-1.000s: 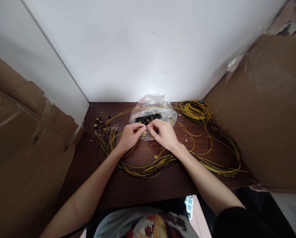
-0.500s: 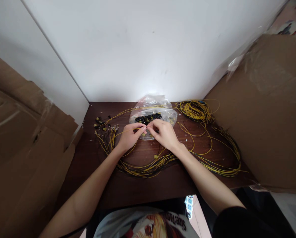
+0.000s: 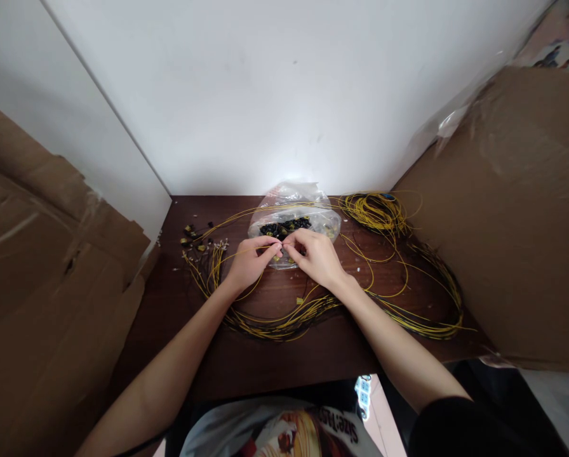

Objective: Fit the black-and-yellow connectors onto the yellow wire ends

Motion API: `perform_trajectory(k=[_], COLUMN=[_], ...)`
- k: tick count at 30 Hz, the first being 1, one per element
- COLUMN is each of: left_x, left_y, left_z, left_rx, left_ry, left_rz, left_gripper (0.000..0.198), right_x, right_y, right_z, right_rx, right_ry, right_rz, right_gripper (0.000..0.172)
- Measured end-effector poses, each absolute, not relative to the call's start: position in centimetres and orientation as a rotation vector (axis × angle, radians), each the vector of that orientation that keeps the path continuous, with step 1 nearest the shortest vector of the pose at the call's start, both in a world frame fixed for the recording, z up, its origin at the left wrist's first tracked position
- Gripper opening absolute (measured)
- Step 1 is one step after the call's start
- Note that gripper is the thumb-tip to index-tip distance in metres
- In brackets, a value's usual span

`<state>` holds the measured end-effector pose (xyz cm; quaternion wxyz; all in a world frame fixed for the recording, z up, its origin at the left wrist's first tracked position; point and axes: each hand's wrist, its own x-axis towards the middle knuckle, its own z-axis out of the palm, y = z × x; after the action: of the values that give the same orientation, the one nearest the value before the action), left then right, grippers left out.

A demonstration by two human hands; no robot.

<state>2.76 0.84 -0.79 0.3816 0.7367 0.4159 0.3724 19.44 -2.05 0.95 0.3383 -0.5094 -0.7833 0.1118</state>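
Note:
Both hands meet fingertip to fingertip just in front of a clear plastic bag [image 3: 291,190]. My left hand [image 3: 252,261] pinches a thin yellow wire [image 3: 231,255] that trails off to the left. Thumb and forefinger of my right hand [image 3: 315,255] are pressed together at the wire's end; whatever they grip is too small and covered to make out. Small black and yellow parts [image 3: 284,226] lie in the bag behind the fingers. Below the hands, a long bundle of yellow and black wires [image 3: 284,327] curves across the brown table [image 3: 246,368].
A coil of yellow wire [image 3: 377,212] rests at the back right. Several loose black and yellow pieces [image 3: 189,236] lie at the back left. Cardboard [image 3: 51,285] stands on the left, a cardboard box [image 3: 513,222] on the right, and a white wall [image 3: 284,95] behind.

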Motion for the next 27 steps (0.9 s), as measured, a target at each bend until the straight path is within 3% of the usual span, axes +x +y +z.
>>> perform_trajectory(k=[27], left_x=[2.85], left_y=[0.88], left_z=[-0.79], left_rx=[1.842], left_ry=[1.073], left_rz=[0.954], left_gripper=[0.023], right_x=[19.45], right_y=[-2.04], right_z=[1.09], right_rx=[-1.371], right_ry=[-1.966], right_rz=[0.29], right_gripper=[0.011])
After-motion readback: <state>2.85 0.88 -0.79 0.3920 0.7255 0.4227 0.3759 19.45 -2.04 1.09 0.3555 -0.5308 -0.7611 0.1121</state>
